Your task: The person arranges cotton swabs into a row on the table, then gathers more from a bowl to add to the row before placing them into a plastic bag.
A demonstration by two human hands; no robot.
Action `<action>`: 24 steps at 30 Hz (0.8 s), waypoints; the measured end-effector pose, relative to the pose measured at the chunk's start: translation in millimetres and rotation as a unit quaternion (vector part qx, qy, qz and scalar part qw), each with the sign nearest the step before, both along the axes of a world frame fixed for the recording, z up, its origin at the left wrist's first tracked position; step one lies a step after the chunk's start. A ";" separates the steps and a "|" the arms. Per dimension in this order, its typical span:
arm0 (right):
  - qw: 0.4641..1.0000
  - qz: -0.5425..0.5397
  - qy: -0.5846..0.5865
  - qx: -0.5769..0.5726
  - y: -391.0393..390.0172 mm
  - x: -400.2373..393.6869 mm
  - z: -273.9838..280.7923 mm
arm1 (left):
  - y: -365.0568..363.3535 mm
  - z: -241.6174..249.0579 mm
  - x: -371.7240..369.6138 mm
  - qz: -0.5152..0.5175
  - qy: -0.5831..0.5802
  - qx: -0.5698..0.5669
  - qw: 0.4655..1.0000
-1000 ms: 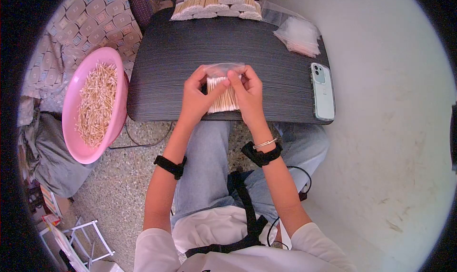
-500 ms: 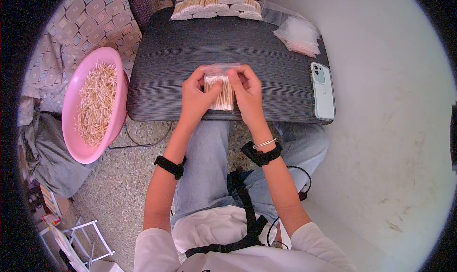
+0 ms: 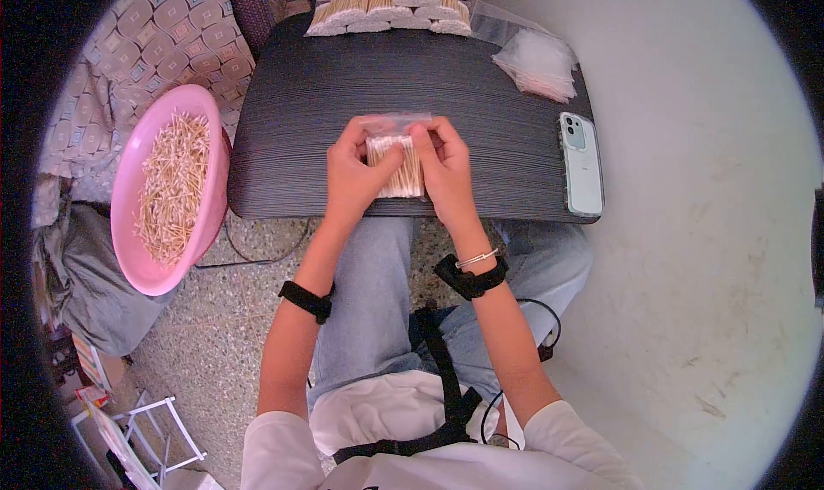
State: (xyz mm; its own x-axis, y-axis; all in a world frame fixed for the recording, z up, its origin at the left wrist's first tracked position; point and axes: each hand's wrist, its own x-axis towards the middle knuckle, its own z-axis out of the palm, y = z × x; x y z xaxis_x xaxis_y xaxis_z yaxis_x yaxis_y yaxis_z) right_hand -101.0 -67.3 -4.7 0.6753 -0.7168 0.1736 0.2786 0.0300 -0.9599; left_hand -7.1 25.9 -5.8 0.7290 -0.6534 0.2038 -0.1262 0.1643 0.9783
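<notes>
Between my two hands is a clear plastic bag of cotton swabs (image 3: 402, 177), held over the near part of the dark table (image 3: 292, 121). The swabs stand side by side with white tips at top and bottom, and the bag's clear upper end reaches past them. My left hand (image 3: 354, 166) grips the bag's left side, its thumb lying across the swabs. On the right side, my right hand (image 3: 444, 162) pinches the bag near its upper end with the thumb in front. The fingers behind the bag are mostly hidden.
Filled bags of cotton swabs (image 3: 382, 5) are stacked at the table's far edge. Flat clear bags (image 3: 539, 65) lie at the far right, with a phone (image 3: 582, 164) nearer me. A pink basin (image 3: 129, 245) of loose swabs stands left of the table. A wall (image 3: 695, 215) rises on the right.
</notes>
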 end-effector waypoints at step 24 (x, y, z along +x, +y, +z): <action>0.999 -0.016 -0.036 0.015 0.4 2.5 1.8 | 0.4 0.1 -1.5 -0.029 0.096 -0.040 0.994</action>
